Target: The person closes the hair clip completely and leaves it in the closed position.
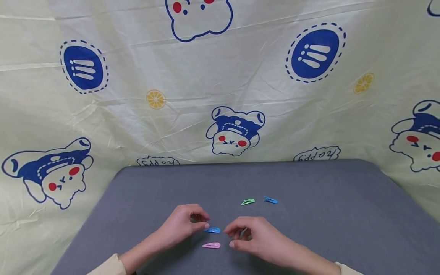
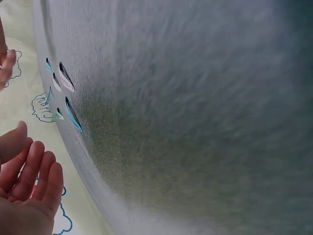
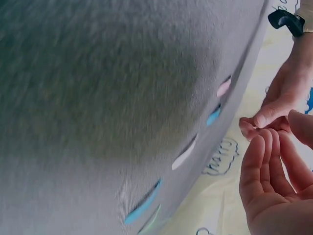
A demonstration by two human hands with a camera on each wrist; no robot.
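Note:
My left hand (image 1: 182,222) hovers at the left end of a blue hair clip (image 1: 212,230), its thumb tip overlapping the clip in the head view. In the left wrist view, the left hand (image 2: 32,188) has loosely bent fingers with nothing between them. Just right of that clip is my right hand (image 1: 256,237), fingers bent and thumb apart. The right wrist view shows the right hand (image 3: 274,183) holding nothing. Nearer the front, a pink hair clip (image 1: 211,245) lies between the hands.
Farther back on the grey table (image 1: 309,183) lie a green hair clip (image 1: 248,201) and another blue hair clip (image 1: 270,199). A pale clip (image 3: 185,152) also shows in the right wrist view. Behind the table hangs a printed cloth (image 1: 192,126).

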